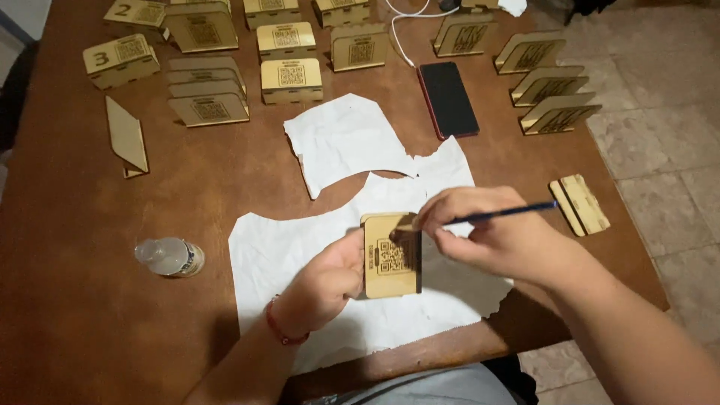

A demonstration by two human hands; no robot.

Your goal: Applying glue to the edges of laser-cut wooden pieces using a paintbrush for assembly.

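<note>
My left hand [326, 281] grips a small light wooden plaque [390, 259] with a dark square pattern engraved on its face, holding it over torn white paper [300, 247]. My right hand [487, 232] pinches a thin blue-handled brush [510, 213], its tip touching the plaque's upper edge. A red cord bracelet circles my left wrist.
Several matching wooden stands [291, 79] sit across the far side of the brown table [75, 300], some numbered. A dark phone [448, 98] with a white cable lies near them. A small clear bottle [170, 257] lies on its side at left. Flat wooden pieces [579, 204] rest at right, near the table edge.
</note>
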